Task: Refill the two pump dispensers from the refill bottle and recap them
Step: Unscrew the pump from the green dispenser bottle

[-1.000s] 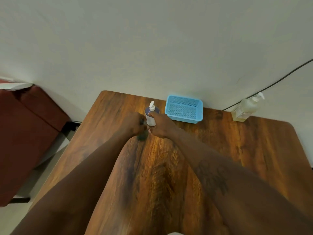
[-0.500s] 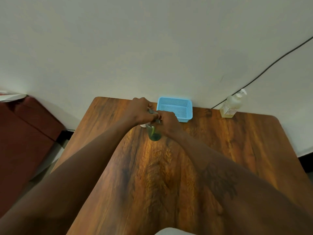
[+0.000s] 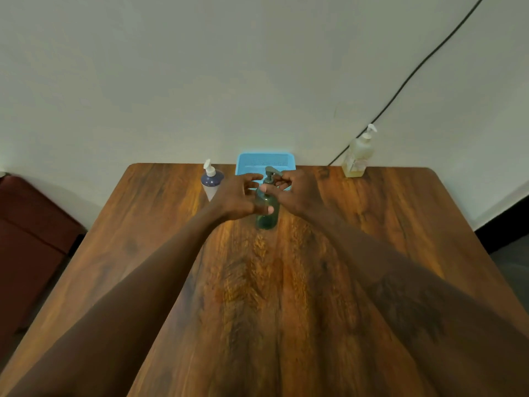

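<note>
A dark green pump dispenser stands upright on the wooden table, just in front of the blue basket. My left hand wraps its body from the left, thumb across the front and fingers spread behind it. From the right, my right hand pinches the neck just under the green pump head. To the left stands a white pump bottle with a dark blue shoulder, untouched. A pale yellow pump bottle stands at the back right by the wall.
A light blue perforated basket sits at the table's back edge against the wall. A black cable runs diagonally up the wall. A dark red cabinet stands left of the table. Both forearms stretch across the table's middle.
My hands left the blue-and-white bottle and took up the green dispenser, which now stands further right in front of the basket. My left fingers have spread apart.
</note>
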`<action>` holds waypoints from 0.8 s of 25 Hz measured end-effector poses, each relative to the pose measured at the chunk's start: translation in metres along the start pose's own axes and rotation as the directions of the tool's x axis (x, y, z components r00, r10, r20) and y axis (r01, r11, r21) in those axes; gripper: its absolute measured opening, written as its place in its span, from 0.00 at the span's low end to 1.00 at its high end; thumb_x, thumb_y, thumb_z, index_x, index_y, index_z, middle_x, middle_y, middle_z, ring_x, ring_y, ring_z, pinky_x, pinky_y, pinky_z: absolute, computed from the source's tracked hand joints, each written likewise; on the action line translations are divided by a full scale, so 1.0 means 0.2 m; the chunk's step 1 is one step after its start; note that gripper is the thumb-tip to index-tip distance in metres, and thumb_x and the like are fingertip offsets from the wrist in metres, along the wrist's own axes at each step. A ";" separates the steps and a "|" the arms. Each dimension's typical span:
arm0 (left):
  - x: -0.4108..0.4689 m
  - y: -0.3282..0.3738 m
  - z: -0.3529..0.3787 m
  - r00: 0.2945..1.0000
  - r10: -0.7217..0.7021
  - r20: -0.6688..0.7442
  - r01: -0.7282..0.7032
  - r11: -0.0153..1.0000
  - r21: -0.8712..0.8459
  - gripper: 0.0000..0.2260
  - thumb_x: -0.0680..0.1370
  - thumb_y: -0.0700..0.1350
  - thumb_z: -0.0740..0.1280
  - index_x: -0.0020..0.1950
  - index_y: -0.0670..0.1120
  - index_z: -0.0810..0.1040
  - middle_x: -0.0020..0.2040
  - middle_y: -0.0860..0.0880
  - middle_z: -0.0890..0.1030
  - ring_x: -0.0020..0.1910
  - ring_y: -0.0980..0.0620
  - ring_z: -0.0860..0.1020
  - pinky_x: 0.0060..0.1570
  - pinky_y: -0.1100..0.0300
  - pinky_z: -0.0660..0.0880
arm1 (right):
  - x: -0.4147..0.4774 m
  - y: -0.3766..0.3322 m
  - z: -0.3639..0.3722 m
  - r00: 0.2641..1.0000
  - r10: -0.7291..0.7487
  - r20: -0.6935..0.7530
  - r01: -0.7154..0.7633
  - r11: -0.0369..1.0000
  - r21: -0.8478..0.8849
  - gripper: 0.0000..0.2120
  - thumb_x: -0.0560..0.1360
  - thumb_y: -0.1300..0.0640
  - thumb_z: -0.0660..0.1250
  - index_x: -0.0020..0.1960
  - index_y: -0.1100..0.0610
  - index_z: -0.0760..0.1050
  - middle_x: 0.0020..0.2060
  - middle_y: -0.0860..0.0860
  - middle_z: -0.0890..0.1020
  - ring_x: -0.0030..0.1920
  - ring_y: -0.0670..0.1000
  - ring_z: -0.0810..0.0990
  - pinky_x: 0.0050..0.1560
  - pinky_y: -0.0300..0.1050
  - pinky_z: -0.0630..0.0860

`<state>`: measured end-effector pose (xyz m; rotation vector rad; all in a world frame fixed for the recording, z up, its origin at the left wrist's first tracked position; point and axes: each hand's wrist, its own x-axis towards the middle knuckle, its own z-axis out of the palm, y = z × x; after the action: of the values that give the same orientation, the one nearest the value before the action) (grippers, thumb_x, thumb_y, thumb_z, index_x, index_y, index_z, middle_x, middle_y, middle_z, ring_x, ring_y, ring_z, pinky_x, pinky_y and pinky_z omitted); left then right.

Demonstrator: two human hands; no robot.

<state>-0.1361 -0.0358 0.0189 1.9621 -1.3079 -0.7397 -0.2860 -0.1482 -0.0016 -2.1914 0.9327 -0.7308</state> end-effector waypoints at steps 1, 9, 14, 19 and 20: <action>-0.01 -0.03 0.07 1.000 0.018 -0.025 -0.018 1.000 0.017 0.39 0.61 0.56 0.83 0.70 0.50 0.76 0.61 0.53 0.82 0.59 0.55 0.80 0.56 0.55 0.81 | -0.03 0.02 0.01 1.000 -0.018 -0.009 0.018 1.000 0.013 0.18 0.70 0.41 0.78 0.49 0.55 0.85 0.44 0.46 0.87 0.41 0.44 0.84 0.37 0.40 0.81; -0.12 -0.21 0.48 0.940 0.179 -0.290 -0.200 0.979 -0.045 0.25 0.64 0.51 0.83 0.57 0.54 0.78 0.47 0.62 0.80 0.47 0.73 0.77 0.39 0.77 0.73 | -0.23 0.26 0.15 0.986 -0.118 -0.114 0.137 0.975 0.173 0.15 0.71 0.49 0.79 0.53 0.56 0.85 0.41 0.43 0.85 0.41 0.40 0.84 0.40 0.34 0.81; -0.21 -0.31 0.61 0.887 0.212 -0.410 -0.279 0.954 -0.111 0.26 0.64 0.51 0.83 0.58 0.55 0.79 0.49 0.63 0.81 0.48 0.72 0.78 0.43 0.75 0.74 | -0.35 0.31 0.19 0.977 -0.144 -0.159 0.180 0.952 0.246 0.18 0.69 0.48 0.81 0.54 0.57 0.85 0.41 0.41 0.84 0.38 0.36 0.82 0.37 0.28 0.76; -0.32 -0.34 0.67 0.864 0.236 -0.444 -0.311 0.945 -0.102 0.20 0.62 0.49 0.83 0.50 0.59 0.80 0.44 0.61 0.83 0.46 0.68 0.81 0.42 0.71 0.77 | -0.47 0.31 0.24 0.960 -0.189 -0.205 0.238 0.939 0.250 0.18 0.67 0.46 0.82 0.51 0.57 0.85 0.40 0.45 0.85 0.39 0.41 0.83 0.37 0.32 0.78; -0.34 -0.34 0.67 0.878 0.237 -0.417 -0.307 0.945 -0.109 0.21 0.62 0.49 0.83 0.51 0.56 0.82 0.45 0.59 0.84 0.46 0.66 0.81 0.43 0.69 0.78 | -0.49 0.32 0.24 0.957 -0.192 -0.216 0.244 0.939 0.244 0.18 0.68 0.47 0.81 0.51 0.57 0.85 0.40 0.46 0.85 0.39 0.42 0.83 0.37 0.33 0.79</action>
<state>-0.2228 0.0196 -0.1108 1.6329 -1.1890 -0.2804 -0.3377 -0.0903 -0.1020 -2.0265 0.6380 -1.1209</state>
